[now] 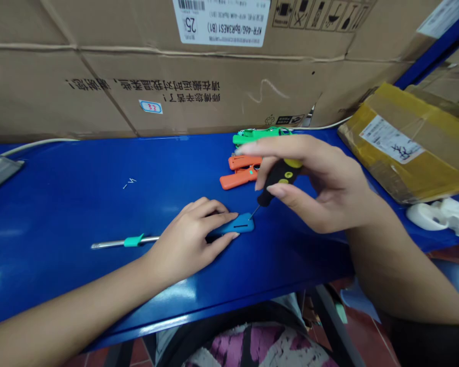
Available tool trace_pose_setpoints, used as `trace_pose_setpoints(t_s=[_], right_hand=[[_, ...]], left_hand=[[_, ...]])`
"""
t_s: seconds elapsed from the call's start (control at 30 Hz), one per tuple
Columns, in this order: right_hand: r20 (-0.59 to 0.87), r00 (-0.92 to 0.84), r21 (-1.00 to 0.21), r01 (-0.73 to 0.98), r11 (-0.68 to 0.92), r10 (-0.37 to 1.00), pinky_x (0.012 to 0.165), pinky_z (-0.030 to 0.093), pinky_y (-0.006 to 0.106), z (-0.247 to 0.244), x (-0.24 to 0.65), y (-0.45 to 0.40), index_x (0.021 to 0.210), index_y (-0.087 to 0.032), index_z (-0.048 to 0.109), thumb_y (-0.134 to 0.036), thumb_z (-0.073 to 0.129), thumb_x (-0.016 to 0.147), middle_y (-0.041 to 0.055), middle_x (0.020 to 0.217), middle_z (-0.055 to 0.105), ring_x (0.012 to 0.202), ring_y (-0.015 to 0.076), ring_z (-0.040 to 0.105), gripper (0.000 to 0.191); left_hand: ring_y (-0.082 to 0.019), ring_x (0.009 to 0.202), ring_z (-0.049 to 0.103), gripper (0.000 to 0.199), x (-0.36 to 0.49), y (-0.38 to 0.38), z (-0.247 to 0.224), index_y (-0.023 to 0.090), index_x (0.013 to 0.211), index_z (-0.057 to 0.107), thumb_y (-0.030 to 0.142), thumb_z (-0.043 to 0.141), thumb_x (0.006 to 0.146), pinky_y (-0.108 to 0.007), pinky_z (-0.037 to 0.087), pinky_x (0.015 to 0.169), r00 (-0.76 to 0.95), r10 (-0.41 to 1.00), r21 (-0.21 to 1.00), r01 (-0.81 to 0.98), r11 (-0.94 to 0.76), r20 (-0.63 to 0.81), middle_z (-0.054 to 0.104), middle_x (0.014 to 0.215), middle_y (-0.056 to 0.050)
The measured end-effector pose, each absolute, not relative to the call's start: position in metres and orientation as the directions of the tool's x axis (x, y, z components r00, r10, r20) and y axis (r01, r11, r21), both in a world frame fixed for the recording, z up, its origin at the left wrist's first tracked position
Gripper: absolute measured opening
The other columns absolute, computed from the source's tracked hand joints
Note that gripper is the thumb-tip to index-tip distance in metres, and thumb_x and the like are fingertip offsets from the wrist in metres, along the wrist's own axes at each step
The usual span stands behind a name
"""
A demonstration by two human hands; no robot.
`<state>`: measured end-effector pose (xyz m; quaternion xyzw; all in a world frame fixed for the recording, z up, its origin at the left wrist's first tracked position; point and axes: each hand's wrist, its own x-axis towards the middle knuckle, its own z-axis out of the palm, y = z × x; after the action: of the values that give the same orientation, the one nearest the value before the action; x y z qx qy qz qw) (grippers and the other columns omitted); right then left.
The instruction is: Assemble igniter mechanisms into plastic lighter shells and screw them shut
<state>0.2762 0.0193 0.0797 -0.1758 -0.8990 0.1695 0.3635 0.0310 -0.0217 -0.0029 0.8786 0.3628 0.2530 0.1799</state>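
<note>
The person's left hand (193, 232), palm down with its forearm slanting in from the lower left, is clamped on a blue handle (237, 224), thumb and fingers along its 2 long sides. The handle lies on the blue counter (61, 204), long axis running left to right, slotted end pointing right and slightly away. The right hand (325, 186), raised, is closed around a black-and-yellow screwdriver (270, 186) tilted down-left, tip at that end. Past 2 orange handles (235, 180), a carton's (168, 66) upside-down label (222, 36) reads "KFR-46G/BpR3AES1 (B1)" and "25".
</note>
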Motion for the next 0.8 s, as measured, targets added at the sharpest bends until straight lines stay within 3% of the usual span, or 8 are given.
trace_pose_setpoints(t_s=[0.07,0.13,0.27,0.33,0.5,0.57,0.67,0.8], right_hand=[[0.668,-0.646,-0.327,0.192,0.925,0.37,0.091,0.059,0.033,0.0758,0.2747,0.0234,0.121,-0.019,0.064,-0.026,0.064,0.096,0.0024,0.115,0.073,0.094,0.0153,0.071,0.026],[0.671,-0.659,-0.264,0.218,0.94,0.341,0.093,0.059,0.035,0.0747,0.2739,0.0263,0.116,-0.02,0.066,-0.032,0.06,0.099,0.0016,0.106,0.075,0.099,0.0172,0.071,0.022],[0.584,-0.712,-0.33,0.232,0.915,0.391,0.102,0.055,0.039,0.0809,0.2757,0.0239,0.131,-0.017,0.061,-0.031,0.039,0.106,0.0076,0.123,0.071,0.117,0.0201,0.067,0.035],[0.577,-0.71,-0.36,0.222,0.906,0.403,0.098,0.057,0.036,0.0816,0.2761,0.0219,0.134,-0.017,0.058,-0.027,0.041,0.105,0.0084,0.127,0.069,0.11,0.018,0.069,0.035],[0.674,-0.666,-0.234,0.218,0.947,0.32,0.086,0.059,0.034,0.073,0.2715,0.0235,0.114,-0.017,0.063,-0.035,0.06,0.099,0.0038,0.105,0.073,0.093,0.0156,0.07,0.024],[0.672,-0.67,-0.206,0.239,0.949,0.314,0.089,0.059,0.035,0.0729,0.2704,0.0232,0.112,-0.017,0.063,-0.038,0.054,0.102,0.004,0.101,0.072,0.098,0.0173,0.069,0.025],[0.623,-0.695,-0.25,0.256,0.934,0.358,0.096,0.057,0.039,0.0772,0.2718,0.0202,0.119,-0.015,0.062,-0.035,0.037,0.107,0.0085,0.11,0.071,0.111,0.02,0.067,0.034],[0.65,-0.666,-0.239,0.279,0.93,0.367,0.092,0.057,0.034,0.0779,0.2753,0.0207,0.121,-0.019,0.064,-0.032,0.041,0.106,0.0035,0.104,0.072,0.102,0.0164,0.07,0.03]], left_hand=[[-0.022,0.097,0.06,0.03,0.031,-0.0217,-0.0025,0.02,0.123,0.069,0.029,0.066,0.094,-0.041,0.051,0.087,0.61,0.73,0.493,0.554,-0.671,0.309,0.067,0.107,-0.007],[-0.022,0.097,0.06,0.03,0.0313,-0.0216,-0.0024,0.02,0.123,0.069,0.029,0.066,0.094,-0.041,0.051,0.087,0.61,0.731,0.491,0.557,-0.67,0.306,0.067,0.108,-0.007],[-0.023,0.097,0.06,0.029,0.0316,-0.0217,-0.0029,0.02,0.122,0.07,0.029,0.066,0.094,-0.041,0.051,0.087,0.607,0.735,0.499,0.557,-0.664,0.302,0.067,0.107,-0.007],[-0.022,0.096,0.06,0.029,0.0315,-0.0218,-0.0031,0.02,0.122,0.07,0.029,0.066,0.094,-0.041,0.05,0.086,0.607,0.735,0.501,0.555,-0.664,0.302,0.067,0.107,-0.007],[-0.022,0.095,0.06,0.029,0.0313,-0.022,-0.002,0.019,0.121,0.069,0.03,0.066,0.095,-0.041,0.05,0.085,0.61,0.724,0.476,0.558,-0.68,0.32,0.067,0.106,-0.008],[-0.023,0.095,0.06,0.03,0.0313,-0.0219,-0.0014,0.019,0.122,0.069,0.03,0.066,0.095,-0.041,0.05,0.085,0.611,0.727,0.476,0.561,-0.678,0.315,0.067,0.108,-0.008],[-0.023,0.097,0.06,0.03,0.0312,-0.0215,-0.0014,0.019,0.123,0.069,0.03,0.065,0.095,-0.041,0.05,0.086,0.611,0.734,0.492,0.561,-0.665,0.295,0.067,0.108,-0.008],[-0.023,0.097,0.06,0.03,0.031,-0.0213,-0.0021,0.02,0.123,0.069,0.03,0.065,0.095,-0.041,0.05,0.086,0.609,0.736,0.497,0.56,-0.663,0.296,0.067,0.108,-0.008]])
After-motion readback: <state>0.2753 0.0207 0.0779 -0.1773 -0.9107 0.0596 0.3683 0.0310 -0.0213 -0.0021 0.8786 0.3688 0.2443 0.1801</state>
